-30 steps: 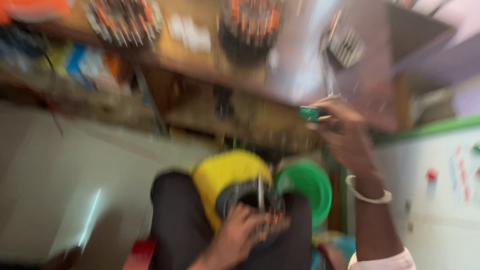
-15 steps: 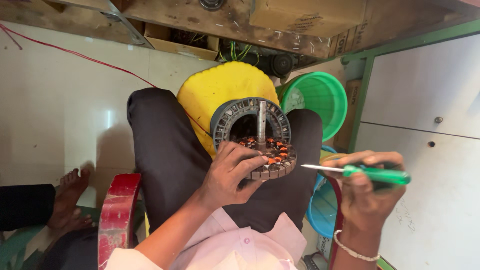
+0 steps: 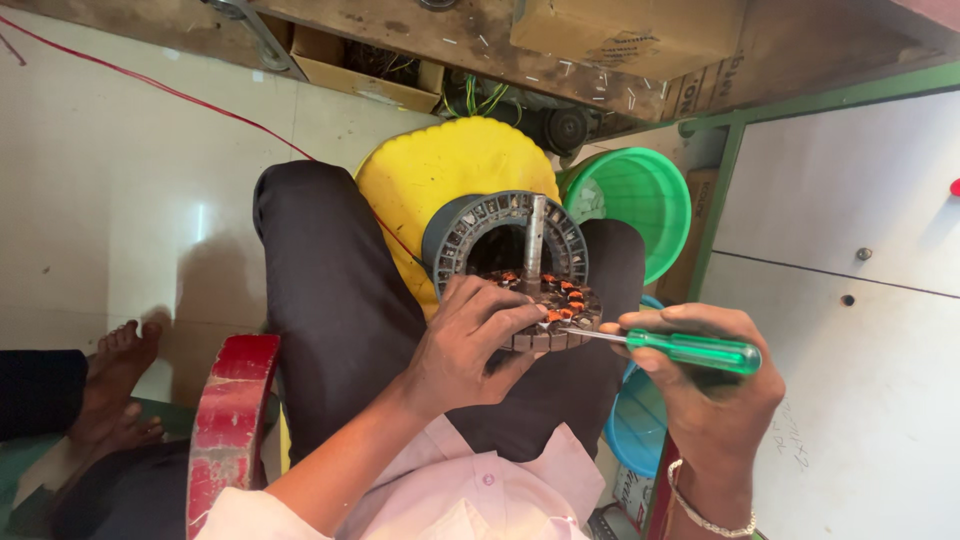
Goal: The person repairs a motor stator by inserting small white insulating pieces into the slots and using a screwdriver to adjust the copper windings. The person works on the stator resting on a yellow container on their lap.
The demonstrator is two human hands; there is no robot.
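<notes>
Gripping a motor stator (image 3: pixel 515 270) on the lap with the left hand (image 3: pixel 470 340). Right hand (image 3: pixel 705 385) clenched round a green-handled screwdriver (image 3: pixel 665 347), tip at the copper windings (image 3: pixel 560 295).

one stator (image 3: pixel 520 270), one screwdriver (image 3: pixel 680 348), two basins (image 3: pixel 632 200)

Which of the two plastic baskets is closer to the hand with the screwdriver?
The blue basket, low beside the right hand; the green basket lies farther up.

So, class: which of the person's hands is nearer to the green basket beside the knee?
Right. The right hand, holding the screwdriver, sits just below the green basket; the left hand grips the motor stator, farther away.
</notes>
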